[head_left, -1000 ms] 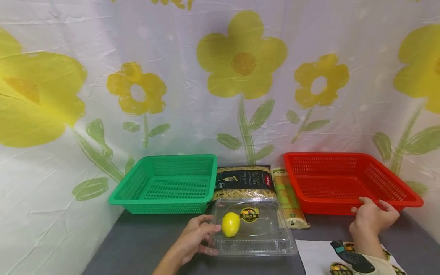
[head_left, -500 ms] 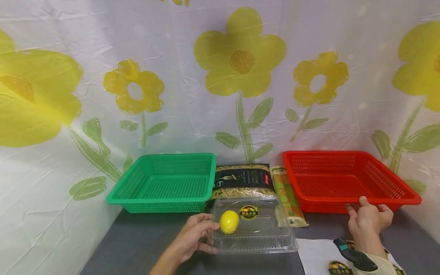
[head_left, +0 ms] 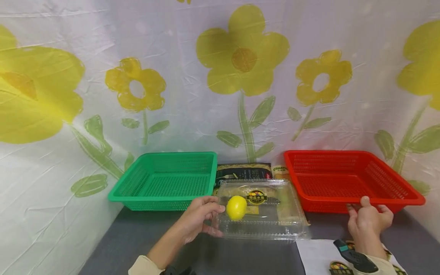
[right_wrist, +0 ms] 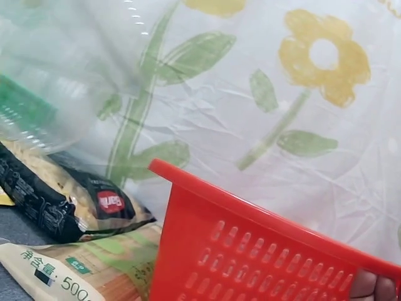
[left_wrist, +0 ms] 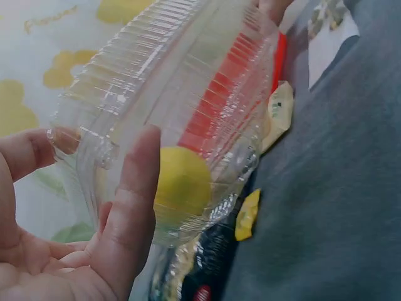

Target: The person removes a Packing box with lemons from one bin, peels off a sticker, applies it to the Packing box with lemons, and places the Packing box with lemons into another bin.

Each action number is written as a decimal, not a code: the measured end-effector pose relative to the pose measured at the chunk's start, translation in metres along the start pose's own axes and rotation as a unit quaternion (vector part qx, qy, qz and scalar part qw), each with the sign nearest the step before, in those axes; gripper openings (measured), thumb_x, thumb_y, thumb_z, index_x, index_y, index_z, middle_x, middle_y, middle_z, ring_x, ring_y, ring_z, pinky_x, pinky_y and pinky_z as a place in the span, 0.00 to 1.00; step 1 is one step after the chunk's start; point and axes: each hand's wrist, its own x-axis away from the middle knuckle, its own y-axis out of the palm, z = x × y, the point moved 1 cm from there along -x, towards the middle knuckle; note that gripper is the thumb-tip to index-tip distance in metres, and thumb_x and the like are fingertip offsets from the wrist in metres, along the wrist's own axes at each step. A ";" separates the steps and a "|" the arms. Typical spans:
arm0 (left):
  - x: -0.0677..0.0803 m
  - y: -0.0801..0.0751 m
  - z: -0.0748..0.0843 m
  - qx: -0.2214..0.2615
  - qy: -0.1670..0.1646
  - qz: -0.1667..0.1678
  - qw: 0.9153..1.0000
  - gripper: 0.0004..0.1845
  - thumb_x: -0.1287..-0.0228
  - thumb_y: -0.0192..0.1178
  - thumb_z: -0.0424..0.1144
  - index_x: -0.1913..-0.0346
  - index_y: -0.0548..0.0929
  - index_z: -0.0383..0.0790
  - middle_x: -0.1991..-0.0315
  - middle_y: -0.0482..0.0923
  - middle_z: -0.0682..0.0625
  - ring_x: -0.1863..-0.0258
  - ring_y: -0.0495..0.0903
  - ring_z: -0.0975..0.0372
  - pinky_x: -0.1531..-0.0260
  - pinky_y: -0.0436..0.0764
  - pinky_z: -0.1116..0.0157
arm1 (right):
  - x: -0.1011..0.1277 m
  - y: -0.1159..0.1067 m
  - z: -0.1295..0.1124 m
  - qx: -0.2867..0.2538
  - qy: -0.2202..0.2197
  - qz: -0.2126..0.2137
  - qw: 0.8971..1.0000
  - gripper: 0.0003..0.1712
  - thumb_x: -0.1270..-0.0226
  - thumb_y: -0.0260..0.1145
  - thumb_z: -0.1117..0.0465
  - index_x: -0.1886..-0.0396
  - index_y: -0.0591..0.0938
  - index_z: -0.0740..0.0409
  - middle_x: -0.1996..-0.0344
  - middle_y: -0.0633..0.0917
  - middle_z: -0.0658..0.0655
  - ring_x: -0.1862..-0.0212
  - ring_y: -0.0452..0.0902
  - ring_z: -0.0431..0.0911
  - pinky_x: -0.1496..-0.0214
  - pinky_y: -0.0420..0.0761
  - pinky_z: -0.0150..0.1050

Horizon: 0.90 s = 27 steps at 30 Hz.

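Note:
My left hand (head_left: 201, 215) grips the left edge of a clear plastic clamshell box (head_left: 275, 225), fingers and thumb apart around it. The box is off the table and tilted, with a round fruit sticker on its lid. A yellow lemon (head_left: 236, 208) lies inside, near my left fingers; the left wrist view shows the lemon (left_wrist: 182, 182) through the plastic. My right hand (head_left: 369, 221) rests at the front of the red basket (head_left: 326, 200), its fingers loosely bent. Two fingertips (right_wrist: 383, 290) touch the slotted wall in the right wrist view.
A green basket (head_left: 161, 206) stands at the left. Behind the box lie a pasta bag (head_left: 244, 171) and a long pale packet (right_wrist: 88, 266). A small yellow piece (left_wrist: 248, 215) is near the pasta bag. A white sticker sheet (head_left: 314, 254) lies at front right.
My left hand has lifted the clamshell box, with the lemon in it, up and slightly right. My right hand has shifted slightly at the red basket's front, then stayed there.

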 end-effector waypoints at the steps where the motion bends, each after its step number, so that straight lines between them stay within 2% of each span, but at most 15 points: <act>1: -0.003 0.002 0.005 -0.002 0.004 -0.001 1.000 0.41 0.36 0.65 0.40 0.26 0.59 0.26 0.74 0.71 0.50 0.80 0.74 0.62 0.65 0.89 0.48 | 0.000 0.000 0.000 -0.002 0.001 0.001 1.000 0.24 0.30 0.67 0.66 0.49 0.63 0.41 0.46 0.67 0.43 0.47 0.73 0.45 0.70 0.86 0.38; 7: -0.029 0.013 0.029 -0.003 0.027 0.012 1.000 0.38 0.36 0.66 0.40 0.27 0.64 0.28 0.71 0.70 0.49 0.80 0.71 0.62 0.65 0.88 0.48 | 0.000 -0.001 -0.002 -0.009 0.007 0.008 1.000 0.24 0.31 0.67 0.66 0.49 0.63 0.42 0.47 0.66 0.43 0.49 0.74 0.45 0.71 0.85 0.37; 10: -0.043 0.020 0.039 -0.001 0.034 0.021 0.999 0.33 0.35 0.66 0.40 0.32 0.69 0.30 0.73 0.70 0.49 0.81 0.71 0.61 0.64 0.88 0.48 | 0.000 0.000 -0.001 -0.011 0.011 0.009 1.000 0.24 0.31 0.67 0.66 0.50 0.63 0.43 0.47 0.66 0.43 0.52 0.73 0.45 0.71 0.84 0.37; 12: -0.054 0.026 0.046 0.006 0.043 0.024 0.999 0.24 0.35 0.66 0.39 0.40 0.75 0.30 0.74 0.68 0.49 0.80 0.67 0.62 0.63 0.88 0.47 | 0.000 0.002 -0.001 -0.012 0.012 0.008 1.000 0.24 0.32 0.68 0.66 0.51 0.63 0.43 0.48 0.66 0.44 0.54 0.74 0.45 0.70 0.84 0.38; 14: -0.064 0.036 0.054 0.009 0.051 0.023 0.998 0.18 0.34 0.65 0.38 0.47 0.78 0.30 0.76 0.66 0.50 0.81 0.62 0.61 0.63 0.88 0.47 | 0.000 0.001 -0.001 -0.013 0.009 0.010 1.000 0.24 0.32 0.68 0.67 0.51 0.64 0.44 0.48 0.67 0.45 0.56 0.75 0.45 0.71 0.84 0.37; 17: -0.078 0.055 0.065 0.019 0.064 0.018 0.998 0.15 0.33 0.64 0.37 0.50 0.81 0.29 0.79 0.63 0.50 0.83 0.60 0.61 0.63 0.88 0.47 | 0.000 0.001 -0.001 -0.016 0.005 0.011 1.000 0.24 0.33 0.69 0.67 0.51 0.65 0.44 0.47 0.68 0.45 0.57 0.76 0.45 0.73 0.85 0.37; 20: -0.092 0.073 0.075 0.030 0.068 0.013 0.997 0.17 0.34 0.65 0.37 0.48 0.82 0.28 0.82 0.63 0.50 0.86 0.62 0.60 0.63 0.89 0.49 | 0.001 0.001 0.000 -0.014 0.005 0.011 1.000 0.24 0.33 0.69 0.65 0.50 0.65 0.43 0.46 0.68 0.44 0.51 0.75 0.45 0.72 0.86 0.37; 22: -0.102 0.085 0.082 0.031 0.069 0.015 0.997 0.15 0.35 0.65 0.37 0.51 0.84 0.30 0.85 0.63 0.51 0.87 0.65 0.60 0.65 0.89 0.51 | 0.001 0.001 0.001 -0.012 0.005 0.011 1.000 0.24 0.34 0.70 0.63 0.49 0.65 0.42 0.45 0.68 0.44 0.46 0.73 0.45 0.70 0.87 0.37; 24: -0.112 0.096 0.088 0.022 0.070 0.016 0.997 0.10 0.35 0.66 0.38 0.56 0.86 0.34 0.85 0.64 0.51 0.87 0.66 0.61 0.70 0.89 0.56 | 0.001 0.001 0.001 -0.012 0.005 0.012 1.000 0.25 0.34 0.70 0.62 0.49 0.65 0.41 0.44 0.68 0.43 0.43 0.71 0.45 0.69 0.88 0.37; 26: -0.122 0.108 0.093 0.011 0.070 0.022 0.997 0.06 0.36 0.66 0.39 0.67 0.85 0.40 0.86 0.66 0.51 0.86 0.68 0.61 0.75 0.87 0.60 | 0.001 0.001 0.001 -0.015 0.005 0.013 1.000 0.26 0.35 0.71 0.62 0.48 0.65 0.41 0.45 0.68 0.43 0.45 0.72 0.45 0.68 0.87 0.36; 27: -0.126 0.115 0.094 0.005 0.070 0.025 0.997 0.09 0.37 0.67 0.39 0.72 0.82 0.41 0.86 0.67 0.51 0.86 0.69 0.61 0.77 0.86 0.62 | 0.001 0.000 0.001 -0.017 0.006 0.012 1.000 0.26 0.36 0.71 0.62 0.48 0.65 0.41 0.45 0.68 0.43 0.47 0.72 0.45 0.67 0.87 0.36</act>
